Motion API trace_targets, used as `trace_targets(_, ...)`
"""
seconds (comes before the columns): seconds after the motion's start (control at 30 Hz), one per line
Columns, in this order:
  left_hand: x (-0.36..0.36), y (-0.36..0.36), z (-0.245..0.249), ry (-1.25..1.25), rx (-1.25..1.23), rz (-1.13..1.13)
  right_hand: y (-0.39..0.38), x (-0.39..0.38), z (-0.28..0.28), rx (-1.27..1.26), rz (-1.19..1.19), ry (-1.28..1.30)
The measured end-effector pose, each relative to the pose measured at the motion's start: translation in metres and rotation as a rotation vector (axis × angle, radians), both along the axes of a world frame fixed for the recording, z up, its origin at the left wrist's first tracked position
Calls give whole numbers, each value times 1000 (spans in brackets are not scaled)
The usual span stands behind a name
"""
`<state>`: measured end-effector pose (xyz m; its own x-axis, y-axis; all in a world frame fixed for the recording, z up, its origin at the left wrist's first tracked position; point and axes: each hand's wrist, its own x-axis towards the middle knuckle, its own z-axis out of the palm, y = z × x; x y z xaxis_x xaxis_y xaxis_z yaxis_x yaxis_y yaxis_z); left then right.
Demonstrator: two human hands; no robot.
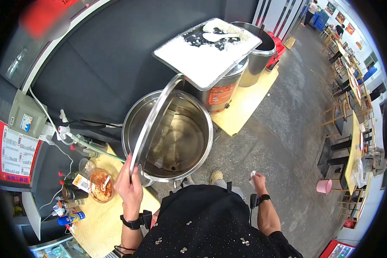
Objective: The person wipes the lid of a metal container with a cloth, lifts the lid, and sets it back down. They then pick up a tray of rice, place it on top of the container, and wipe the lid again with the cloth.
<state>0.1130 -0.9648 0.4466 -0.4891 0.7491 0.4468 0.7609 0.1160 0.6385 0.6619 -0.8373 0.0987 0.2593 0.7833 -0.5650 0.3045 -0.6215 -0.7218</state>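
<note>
My left hand (130, 191) grips the near edge of a round metal lid (154, 116). The lid is tilted up on its side over a large stainless steel pot (206, 129). Under it the pot's shiny inside shows, with a dark spot on the inner surface. To the right of the pot, my right hand (259, 185) is held low over the floor. Its fingers are closed on a small white piece that looks like tissue (252, 174).
Behind the pot, a tray of white powder (191, 62) with a white scoop (219, 37) rests on a metal barrel (225, 92). At left, a wooden table (99, 219) bears a bowl of red seasoning (101, 185) and a blue can (71, 218). A hose (94, 148) runs toward the pot.
</note>
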Motion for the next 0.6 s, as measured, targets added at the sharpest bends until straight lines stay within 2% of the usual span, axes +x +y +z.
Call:
trace_targets(0.1, 4, -26, -8, 46, 15, -42, 27, -46, 37, 52, 50, 109)
trace_targets(0.17, 12, -36, -10, 74, 12, -60, 47, -79, 74, 193, 209, 139)
trace_targets(0.2, 14, -39, -14, 128, 50, -98, 57, -97, 98, 192, 214, 137)
trace_targets(0.27, 18, -47, -22, 206, 85, -155, 74, -134, 157, 101, 241, 350)
trace_targets(0.3, 20, -51, -29, 207, 83, -152, 78, -151, 188, 98, 244, 351)
trace_targets(0.37, 28, -56, -45, 205, 66, -230, 81, -180, 244, 3, 311, 574)
trace_targets(0.47, 37, -66, -61, 193, 45, -248, 77, -215, 288, 53, 428, 679)
trace_targets(0.5, 37, -70, -65, 218, 32, -286, 74, -223, 290, 47, 428, 677)
trace_targets(0.57, 39, -74, -71, 240, 15, -333, 70, -233, 292, 155, 499, 270)
trace_targets(0.6, 41, -75, -75, 242, 21, -362, 67, -232, 298, 76, 447, 378)
